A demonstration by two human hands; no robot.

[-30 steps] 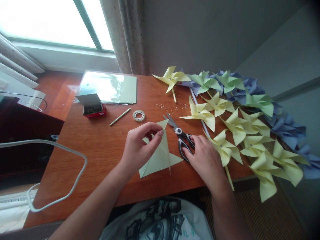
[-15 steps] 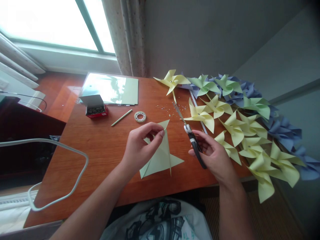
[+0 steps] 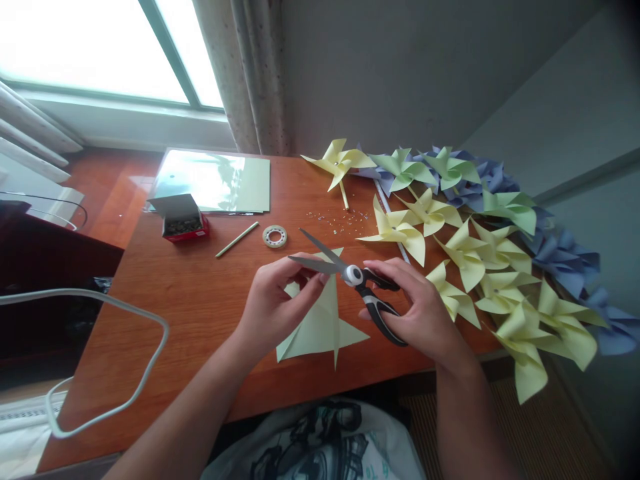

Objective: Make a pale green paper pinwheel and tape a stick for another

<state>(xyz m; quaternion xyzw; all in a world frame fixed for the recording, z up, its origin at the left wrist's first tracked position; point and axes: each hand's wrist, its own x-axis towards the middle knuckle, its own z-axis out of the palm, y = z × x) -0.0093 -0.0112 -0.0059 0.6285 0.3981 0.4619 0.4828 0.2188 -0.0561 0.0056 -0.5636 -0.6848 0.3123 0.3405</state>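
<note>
My left hand (image 3: pixel 283 293) pinches the upper part of a pale green sheet of paper (image 3: pixel 317 327), cut and folded with pointed corners. In my right hand (image 3: pixel 417 307) are black-and-white scissors (image 3: pixel 356 275), its fingers around the handles. The blades are spread apart and reach left, over the paper's top edge and close to my left fingertips. Whether they touch the paper I cannot tell.
Yellow pinwheels (image 3: pixel 397 230), green pinwheels (image 3: pixel 450 167) and blue pinwheels (image 3: pixel 567 260) crowd the table's right side. Further left are a tape roll (image 3: pixel 275 236), a rolled paper stick (image 3: pixel 237 239), a small red box (image 3: pixel 185 228), paper sheets (image 3: pixel 257 187) and a white cable (image 3: pixel 160 327).
The scissors have swung left from pointing away, and their blades have opened over the paper. My right hand has turned with them; my left hand still pinches the paper.
</note>
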